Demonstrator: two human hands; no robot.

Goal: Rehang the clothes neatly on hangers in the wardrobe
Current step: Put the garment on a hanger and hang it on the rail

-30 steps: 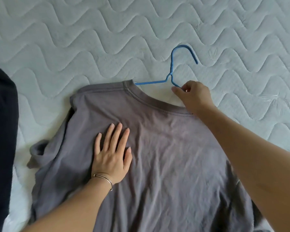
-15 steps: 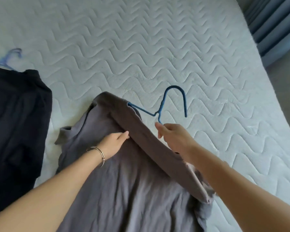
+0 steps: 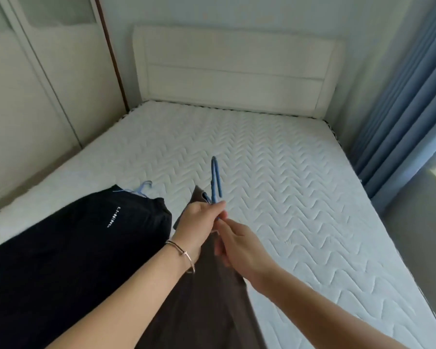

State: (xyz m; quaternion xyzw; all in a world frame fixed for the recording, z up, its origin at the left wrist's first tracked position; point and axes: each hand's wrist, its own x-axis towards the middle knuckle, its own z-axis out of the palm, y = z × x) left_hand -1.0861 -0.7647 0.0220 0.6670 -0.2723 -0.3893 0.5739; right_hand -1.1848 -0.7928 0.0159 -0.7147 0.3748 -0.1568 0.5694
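Both hands are meeting at the neck of the blue hanger point(image 3: 215, 181), lifted above the mattress point(image 3: 287, 172). Left hand point(image 3: 199, 222) is closing its fingers around the wire just under the hook, with the grey-brown shirt point(image 3: 202, 298) bunching under the same grip. Right hand point(image 3: 239, 244) is sitting just beside it, lower and nearer, fingers curled; it looks to be pinching the wire or the collar, though which one cannot be told from this angle.

That shirt is draping limp from the hanger and falling toward the near edge of the frame, so it is reading as light, soft cotton that will sag and slide off a thin wire shoulder if tilted. Best hold, by my judgement, is right where the left hand is sitting, at the twisted neck below the hook, keeping the hanger level.

Over on the left, a black garment point(image 3: 73, 248) is lying on the mattress with a pale blue hanger point(image 3: 142, 188) poking out at its far end. White wardrobe doors point(image 3: 35, 84) are standing at far left.
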